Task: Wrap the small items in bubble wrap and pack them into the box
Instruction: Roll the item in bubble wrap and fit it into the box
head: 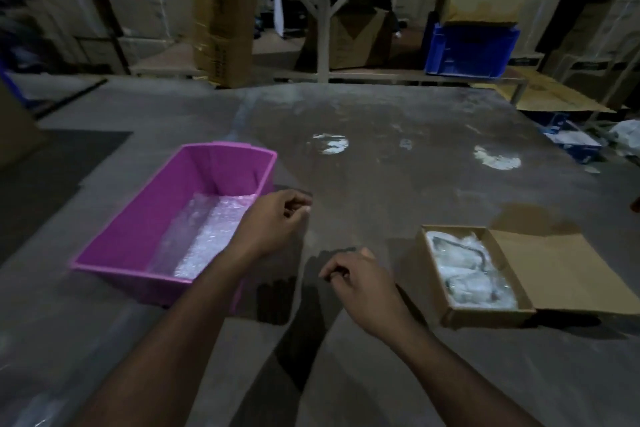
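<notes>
A purple plastic bin (138, 229) stands on the grey table at the left, with bubble wrap (207, 236) lying in its bottom. To the right sits a shallow cardboard box (485, 317), lid flap folded open, holding several bubble-wrapped items (464, 270). My left hand (277, 222) hovers over the bin's right edge, fingers loosely curled and holding nothing. My right hand (360, 281) hangs above the table between bin and box, fingers also loosely curled and empty.
The grey table (381, 166) stretches ahead with pale smears on it. Beyond it stand a blue crate (471, 52), a tall cardboard carton (225, 10), a metal rack and stacked boxes. Loose packaging lies at the far right edge.
</notes>
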{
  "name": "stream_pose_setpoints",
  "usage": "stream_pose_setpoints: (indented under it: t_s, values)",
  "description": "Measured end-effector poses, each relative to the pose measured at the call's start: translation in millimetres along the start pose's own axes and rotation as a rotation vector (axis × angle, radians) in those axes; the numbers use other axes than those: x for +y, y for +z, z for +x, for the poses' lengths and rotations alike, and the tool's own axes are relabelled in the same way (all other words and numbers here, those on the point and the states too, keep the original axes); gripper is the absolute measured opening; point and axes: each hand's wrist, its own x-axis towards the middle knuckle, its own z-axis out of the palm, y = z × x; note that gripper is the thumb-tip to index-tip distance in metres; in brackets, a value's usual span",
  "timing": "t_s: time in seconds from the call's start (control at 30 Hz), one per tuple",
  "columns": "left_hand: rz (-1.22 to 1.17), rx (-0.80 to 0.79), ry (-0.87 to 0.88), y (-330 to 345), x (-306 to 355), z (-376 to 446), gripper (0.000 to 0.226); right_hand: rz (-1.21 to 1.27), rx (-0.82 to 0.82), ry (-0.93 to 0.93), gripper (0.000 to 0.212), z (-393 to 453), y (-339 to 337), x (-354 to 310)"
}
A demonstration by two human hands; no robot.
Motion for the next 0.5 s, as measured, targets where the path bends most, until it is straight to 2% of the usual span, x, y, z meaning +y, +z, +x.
stream_pose_setpoints:
  t_s: [0.17, 0.33, 0.43, 0.5]
  values:
    - [-0.047, 0.185, -0.12, -66.6, -42.8, -37.4, 0.016, 0.067, 0.033, -0.112, 0.022, 45.3, 31.3, -50.3]
    - [0.061, 0.243, -0.201, -108.0, -81.1, -51.7, 0.018, 0.029, 0.06, -0.231, 0.024, 84.8, 56.6, -104.7]
    - [0.256, 0.175, -0.326, -123.7, -109.5, -51.3, 0.022, -0.133, 0.017, -0.297, 0.026, 106.6, 79.6, -127.5]
    - [0.401, 0.012, -0.387, -130.3, -125.4, -48.8, 0.027, -0.35, -0.075, -0.314, 0.017, 119.9, 97.8, -139.1]
